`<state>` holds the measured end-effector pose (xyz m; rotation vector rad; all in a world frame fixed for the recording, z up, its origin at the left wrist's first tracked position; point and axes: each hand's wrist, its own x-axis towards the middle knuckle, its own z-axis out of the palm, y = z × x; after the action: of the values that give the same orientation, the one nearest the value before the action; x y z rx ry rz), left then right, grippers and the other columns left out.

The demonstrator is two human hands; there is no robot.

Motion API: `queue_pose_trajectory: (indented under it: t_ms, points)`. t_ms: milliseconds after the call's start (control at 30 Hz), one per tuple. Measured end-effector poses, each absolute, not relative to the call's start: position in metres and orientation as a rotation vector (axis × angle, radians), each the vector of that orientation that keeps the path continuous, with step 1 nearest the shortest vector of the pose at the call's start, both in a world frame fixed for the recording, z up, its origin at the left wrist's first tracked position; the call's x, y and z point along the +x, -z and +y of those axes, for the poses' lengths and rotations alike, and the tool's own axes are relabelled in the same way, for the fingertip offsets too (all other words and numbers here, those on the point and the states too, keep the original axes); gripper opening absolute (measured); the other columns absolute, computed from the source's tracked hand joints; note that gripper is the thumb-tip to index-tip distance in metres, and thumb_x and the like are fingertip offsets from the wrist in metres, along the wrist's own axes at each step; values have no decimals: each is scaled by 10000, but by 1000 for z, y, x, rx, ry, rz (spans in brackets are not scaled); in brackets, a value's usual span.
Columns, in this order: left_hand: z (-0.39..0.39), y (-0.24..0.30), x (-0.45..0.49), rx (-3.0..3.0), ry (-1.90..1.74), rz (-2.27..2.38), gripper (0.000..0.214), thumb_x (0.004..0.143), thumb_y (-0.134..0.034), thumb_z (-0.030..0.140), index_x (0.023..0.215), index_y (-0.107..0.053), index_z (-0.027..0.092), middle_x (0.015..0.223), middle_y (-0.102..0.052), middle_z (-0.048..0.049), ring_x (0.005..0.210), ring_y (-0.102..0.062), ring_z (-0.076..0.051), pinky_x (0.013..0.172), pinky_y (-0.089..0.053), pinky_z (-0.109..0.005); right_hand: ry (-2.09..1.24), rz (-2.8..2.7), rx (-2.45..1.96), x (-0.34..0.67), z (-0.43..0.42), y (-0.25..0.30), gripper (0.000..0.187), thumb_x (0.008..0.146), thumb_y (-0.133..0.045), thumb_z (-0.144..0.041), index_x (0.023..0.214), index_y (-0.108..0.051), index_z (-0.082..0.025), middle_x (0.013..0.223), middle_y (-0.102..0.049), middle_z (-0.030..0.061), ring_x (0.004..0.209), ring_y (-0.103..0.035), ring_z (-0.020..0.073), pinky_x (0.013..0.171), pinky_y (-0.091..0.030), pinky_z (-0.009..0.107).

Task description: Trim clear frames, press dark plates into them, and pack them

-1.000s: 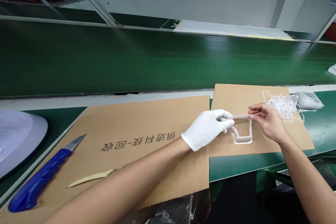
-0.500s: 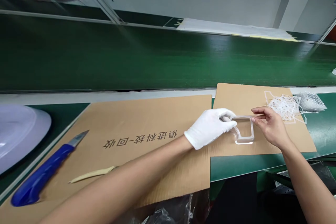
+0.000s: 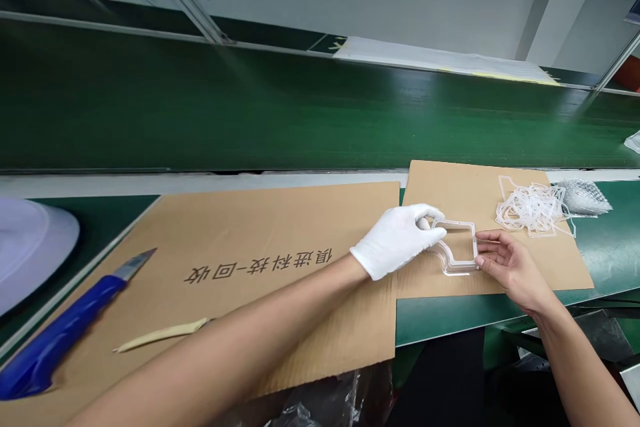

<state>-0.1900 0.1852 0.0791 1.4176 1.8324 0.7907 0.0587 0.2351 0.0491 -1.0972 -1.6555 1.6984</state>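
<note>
My left hand [image 3: 397, 241], in a white glove, is shut on the left end of a transparent moulded plastic frame [image 3: 453, 248]. The frame is an irregular, angular loop held just over a cardboard sheet [image 3: 480, 193]. My bare right hand [image 3: 510, 268] is open, its fingertips at the frame's right edge and seemingly touching it. Past those fingers, a tangled pile of transparent plastic trimmings [image 3: 533, 210] lies on the same cardboard.
A larger printed cardboard sheet [image 3: 280, 227] holds a blue utility knife [image 3: 65, 327] and a cream strip [image 3: 160, 338]. A white dome-shaped object [image 3: 25, 247] sits far left, a bag of transparent pieces [image 3: 583, 198] right, and a green conveyor belt [image 3: 300, 113] beyond.
My right hand has released the frame's top edge and moved down to its right edge. The frame has turned slightly in my left hand, and the view has shifted a little.
</note>
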Motion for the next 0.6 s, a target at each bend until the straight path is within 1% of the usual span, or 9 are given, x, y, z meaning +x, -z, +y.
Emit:
queue_pose_trajectory:
  t_ms: [67,167,233,300,367,433,500,600]
  points:
    - [186,-77,-192,1417,-774,1849,343,861,-678,451,1105,-758,222,725,-677,27,715,-632,-188,700,-488,-302,-1698,-1672,-1107,58,236,-51,477,827,-839,-426,1240,-679,-249,1195,-698,98,1141,-673,256,1009,-580,431]
    - [189,-73,-194,1428,-768,1911,387,873,-669,489,1142,-753,224,764,-681,17,717,-632,-194,697,-487,-315,-1635,-1698,-1123,53,237,-54,494,833,-804,-393,1278,-642,-253,1321,-663,114,1124,-668,244,944,-596,397]
    - [192,-70,-194,1455,-780,1937,373,877,-663,483,1125,-760,222,849,-709,-7,777,-656,-205,747,-505,-330,-1577,-1697,-1154,48,239,-53,518,836,-792,-408,1299,-619,-253,1422,-616,125,1074,-675,231,866,-610,370]
    - [196,-66,-194,1482,-813,1934,330,872,-669,453,1080,-770,218,993,-741,-35,882,-688,-218,842,-526,-343,-1542,-1679,-1198,43,243,-53,538,832,-788,-436,1303,-610,-246,1442,-602,131,988,-681,217,768,-611,348]
    - [199,-62,-195,1500,-847,1918,277,864,-675,414,1031,-775,218,1088,-755,-43,961,-703,-225,920,-531,-348,-1560,-1659,-1234,38,246,-53,539,825,-784,-441,1295,-622,-233,1338,-656,126,901,-674,208,690,-599,333]
    - [201,-59,-195,1506,-855,1890,237,862,-674,390,996,-775,223,1080,-769,-32,973,-711,-227,929,-536,-347,-1609,-1645,-1261,35,248,-54,542,819,-780,-425,1300,-637,-223,1098,-715,87,821,-654,206,648,-584,328]
    - [201,-57,-197,1509,-857,1860,209,865,-665,382,959,-775,230,1033,-780,-19,955,-715,-228,903,-538,-348,-1631,-1655,-1277,33,251,-57,554,821,-778,-415,1323,-647,-221,861,-684,28,739,-618,199,624,-556,324]
    - [199,-58,-197,1498,-874,1824,207,874,-647,396,908,-770,234,972,-781,-11,917,-713,-227,858,-533,-351,-1580,-1714,-1292,30,258,-58,516,849,-755,-466,1300,-691,-223,676,-569,-32,620,-523,171,567,-447,304]
